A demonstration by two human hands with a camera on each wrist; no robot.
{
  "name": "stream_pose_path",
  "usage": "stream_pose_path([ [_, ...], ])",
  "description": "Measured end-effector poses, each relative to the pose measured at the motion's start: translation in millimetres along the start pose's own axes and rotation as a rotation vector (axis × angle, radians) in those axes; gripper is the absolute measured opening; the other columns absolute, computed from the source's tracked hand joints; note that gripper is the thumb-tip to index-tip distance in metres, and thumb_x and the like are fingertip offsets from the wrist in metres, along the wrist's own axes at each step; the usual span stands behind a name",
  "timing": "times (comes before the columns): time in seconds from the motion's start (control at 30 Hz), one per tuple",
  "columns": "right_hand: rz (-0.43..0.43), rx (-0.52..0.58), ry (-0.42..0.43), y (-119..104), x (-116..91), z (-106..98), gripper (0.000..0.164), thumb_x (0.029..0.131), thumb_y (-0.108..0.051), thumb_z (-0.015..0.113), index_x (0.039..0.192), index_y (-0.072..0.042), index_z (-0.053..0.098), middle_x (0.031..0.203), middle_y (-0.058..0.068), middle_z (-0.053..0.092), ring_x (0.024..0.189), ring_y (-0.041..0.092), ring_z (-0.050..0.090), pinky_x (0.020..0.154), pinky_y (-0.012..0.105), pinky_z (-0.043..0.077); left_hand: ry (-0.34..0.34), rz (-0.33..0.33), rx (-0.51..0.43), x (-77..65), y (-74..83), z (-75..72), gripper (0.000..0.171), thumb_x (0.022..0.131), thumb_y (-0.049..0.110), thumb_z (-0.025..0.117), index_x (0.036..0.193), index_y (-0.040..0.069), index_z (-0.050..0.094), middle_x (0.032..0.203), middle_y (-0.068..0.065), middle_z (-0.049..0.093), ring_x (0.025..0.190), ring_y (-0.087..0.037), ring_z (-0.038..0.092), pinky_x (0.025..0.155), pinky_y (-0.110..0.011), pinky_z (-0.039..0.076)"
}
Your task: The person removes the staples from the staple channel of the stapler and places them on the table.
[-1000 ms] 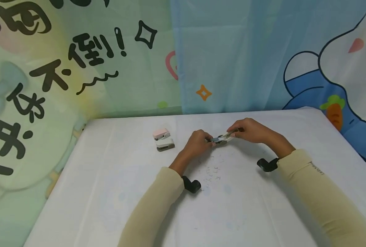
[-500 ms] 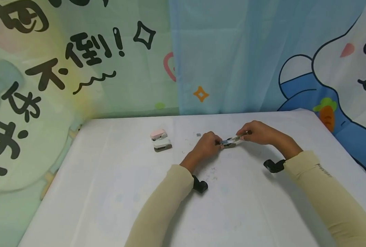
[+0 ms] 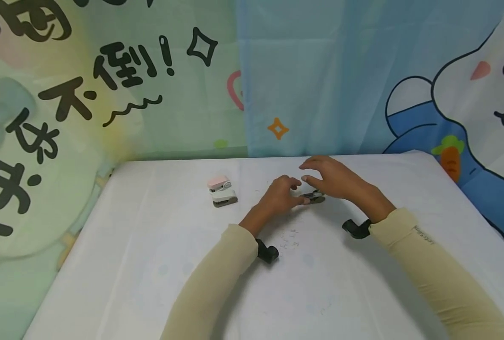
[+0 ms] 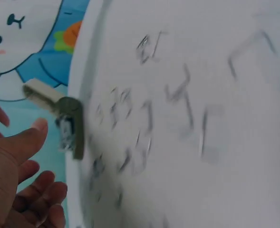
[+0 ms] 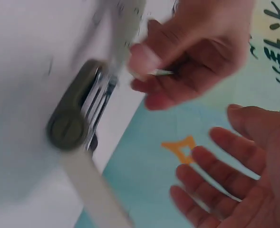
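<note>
Grey stapler point(image 5: 67, 129) (likely light): hold its base point(image 5: 74, 92). Beside it, your half-curled left hand point(image 3: 277, 196) and spread right hand point(image 3: 336, 177) seem empty.

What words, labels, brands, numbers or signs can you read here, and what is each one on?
"不倒!": on the green-yellow backdrop.
Other dark characters on that backdrop: some cut off by the frame edge; none I can read surely.
Small dark lettering on the right sleeve: too small to read.
Open stapler and pink-and-white item: no legible text, brand or number.
</note>
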State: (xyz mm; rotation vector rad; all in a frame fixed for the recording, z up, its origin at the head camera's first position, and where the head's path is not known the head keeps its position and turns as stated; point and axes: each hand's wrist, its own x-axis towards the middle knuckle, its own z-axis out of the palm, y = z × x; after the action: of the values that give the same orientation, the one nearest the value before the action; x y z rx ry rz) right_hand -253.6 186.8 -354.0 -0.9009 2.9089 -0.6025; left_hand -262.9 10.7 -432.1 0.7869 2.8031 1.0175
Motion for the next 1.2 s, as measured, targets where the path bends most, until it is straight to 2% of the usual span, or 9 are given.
stream_pose_path([
  [0.1,-0.043,0.093,0.024,-7,6,7,0.037,0.097,-0.011,0.060,0.131,0.003,0.056,0.132,0.020,0.055,0.118,0.037,0.052,0.094,0.052,0.043,0.034,0.027,-0.011,-5.4,-8.9,-11.4,0.040,0.087,0.029,0.076,0.116,0.003,0.069,0.103,-0.006,0.066,0.093,-0.015,0.060,0.077,-0.023,0.047],
  [0.2,-0.075,0.183,0.029,-16,15,15,0.040,0.096,-0.009,0.061,0.133,0.003,0.054,0.131,0.019,0.056,0.111,0.034,0.057,0.091,0.049,0.046,0.040,0.027,-0.003,-15.5,-18.3,-29.6,0.029,0.088,0.025,0.074,0.107,0.003,0.072,0.097,-0.005,0.068,0.087,-0.014,0.061,0.074,-0.024,0.048],
  [0.3,-0.099,0.251,0.012,-24,26,28,0.041,0.096,-0.010,0.063,0.133,0.002,0.054,0.130,0.018,0.057,0.110,0.033,0.058,0.091,0.048,0.047,0.038,-0.011,0.025,-32.0,-32.3,-51.3,0.023,0.089,0.024,0.073,0.101,0.005,0.074,0.092,-0.002,0.068,0.081,-0.012,0.060,0.071,-0.025,0.048],
  [0.47,-0.119,0.290,-0.030,-34,42,49,0.041,0.095,-0.012,0.065,0.132,0.001,0.056,0.128,0.017,0.059,0.108,0.028,0.060,0.091,0.044,0.048,0.055,-0.090,0.080,-64.4,-58.0,-85.3,0.020,0.089,0.024,0.074,0.096,0.006,0.075,0.090,-0.001,0.067,0.078,-0.013,0.058,0.068,-0.027,0.048],
  [0.6,-0.142,0.337,-0.044,-42,55,59,0.040,0.094,-0.012,0.066,0.132,0.000,0.057,0.126,0.016,0.060,0.106,0.025,0.060,0.090,0.040,0.049,0.123,-0.125,0.079,-86.7,-75.2,-108.7,0.016,0.086,0.020,0.076,0.087,0.004,0.075,0.088,-0.004,0.064,0.074,-0.017,0.056,0.065,-0.030,0.047],
  [0.73,-0.161,0.383,-0.040,-48,66,67,0.039,0.092,-0.010,0.068,0.129,0.000,0.060,0.124,0.015,0.062,0.105,0.025,0.061,0.088,0.038,0.050,0.187,-0.139,0.046,-103.0,-87.5,-125.3,0.019,0.083,0.019,0.079,0.090,0.002,0.074,0.091,-0.008,0.064,0.078,-0.020,0.056,0.065,-0.033,0.047],
  [0.83,-0.176,0.401,-0.032,-55,74,73,0.034,0.091,-0.007,0.069,0.125,0.000,0.063,0.120,0.014,0.064,0.101,0.023,0.063,0.088,0.037,0.050,0.204,-0.167,0.019,-111.8,-96.0,-130.0,0.023,0.081,0.020,0.081,0.093,0.001,0.073,0.094,-0.010,0.064,0.083,-0.021,0.057,0.068,-0.034,0.048],
  [0.97,-0.186,0.433,-0.016,-65,86,85,0.030,0.092,-0.005,0.067,0.121,0.001,0.066,0.116,0.012,0.067,0.099,0.021,0.063,0.088,0.035,0.050,0.211,-0.216,-0.023,-118.6,-107.4,-126.5,0.032,0.079,0.023,0.083,0.099,0.000,0.072,0.099,-0.011,0.063,0.088,-0.022,0.058,0.070,-0.033,0.048],
  [1.2,-0.137,0.520,-0.037,-73,99,99,0.036,0.090,-0.007,0.071,0.123,0.004,0.063,0.121,0.018,0.063,0.108,0.030,0.060,0.092,0.039,0.048,0.185,-0.236,-0.060,-122.5,-117.2,-118.5,0.048,0.077,0.028,0.085,0.113,0.000,0.070,0.103,-0.011,0.064,0.087,-0.022,0.058,0.067,-0.032,0.048],
])
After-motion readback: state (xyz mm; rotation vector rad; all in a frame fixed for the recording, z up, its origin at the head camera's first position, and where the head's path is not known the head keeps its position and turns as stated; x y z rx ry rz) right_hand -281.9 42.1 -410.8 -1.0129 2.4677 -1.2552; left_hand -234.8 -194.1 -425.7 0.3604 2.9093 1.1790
